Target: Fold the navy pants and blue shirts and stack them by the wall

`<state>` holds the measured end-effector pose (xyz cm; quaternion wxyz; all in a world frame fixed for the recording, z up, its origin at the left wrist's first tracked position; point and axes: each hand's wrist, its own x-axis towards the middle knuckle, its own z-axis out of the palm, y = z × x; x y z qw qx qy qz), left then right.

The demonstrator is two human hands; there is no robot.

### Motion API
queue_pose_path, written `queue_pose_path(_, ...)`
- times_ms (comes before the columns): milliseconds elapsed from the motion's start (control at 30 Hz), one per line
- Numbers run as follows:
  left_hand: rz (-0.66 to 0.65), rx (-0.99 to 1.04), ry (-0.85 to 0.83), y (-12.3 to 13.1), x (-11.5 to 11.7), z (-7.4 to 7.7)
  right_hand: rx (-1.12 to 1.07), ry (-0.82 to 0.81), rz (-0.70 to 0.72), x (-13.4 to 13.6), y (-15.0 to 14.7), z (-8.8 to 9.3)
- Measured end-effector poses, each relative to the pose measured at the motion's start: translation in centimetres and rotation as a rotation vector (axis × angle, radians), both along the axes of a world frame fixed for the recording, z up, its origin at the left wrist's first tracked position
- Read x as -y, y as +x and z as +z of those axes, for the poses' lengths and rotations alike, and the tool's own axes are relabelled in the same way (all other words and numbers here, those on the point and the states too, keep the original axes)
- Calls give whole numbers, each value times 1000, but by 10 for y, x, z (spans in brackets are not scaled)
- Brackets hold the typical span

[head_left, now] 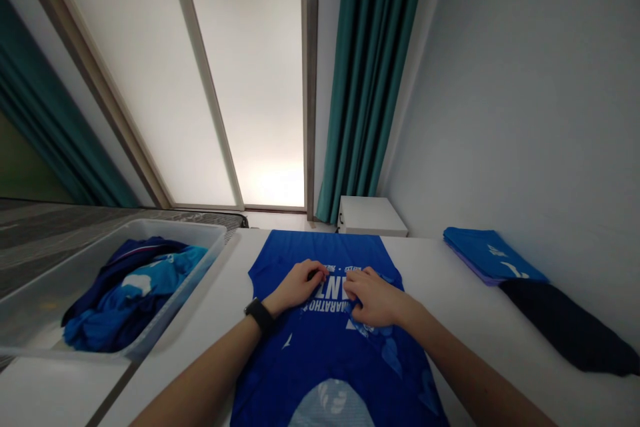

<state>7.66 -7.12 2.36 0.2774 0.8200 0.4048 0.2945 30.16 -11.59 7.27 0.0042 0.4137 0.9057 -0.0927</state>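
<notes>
So there's a blue jersey [320,343] spread out on a white table [425,273], right in front of the person, neck opening toward them and the white lettering [327,307] upside down from this side. Both hands are on it, around the print: the left hand [297,285] has its fingers curled with thumb and index close together, and the right hand [375,297] is loosely bunched up too. Honestly can't tell if either one is pinching fabric or just pressing on it. There's a dark watch [259,315] on the left wrist. Off to the left is a clear plastic bin [200,230] with crumpled blue and navy clothes [145,287] inside. Over on the right, a folded blue stack [493,255] sits near the wall, touching a black garment [565,327]. Past the table's far edge there's a small white cabinet [373,215] beneath a teal curtain [375,80].
</notes>
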Motion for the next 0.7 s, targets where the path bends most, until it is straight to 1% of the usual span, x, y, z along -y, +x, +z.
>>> queue_pose_path(167, 2, -11, -5, 0, 0, 0, -20, -29, -3, -2, 0, 4)
queue_pose_path(367, 0, -38, -5, 0, -1, 0, 7, 1, 16, -4, 2, -1)
queue_pose_path(467, -13, -75, 35, 1, 1, 5, -23, 6, 23, -3, 5, -3)
queue_pose_path(533, -40, -160, 94, 3, 5, 13, -70, 32, 4, -4, 9, -5)
queue_pose_path(600, -59, -273, 136, 9, 14, 22, -98, 89, -65, -8, 17, -8)
queue_pose_path(700, -88, -368, 125, 22, 33, 32, -73, 178, -276, -17, 33, -16)
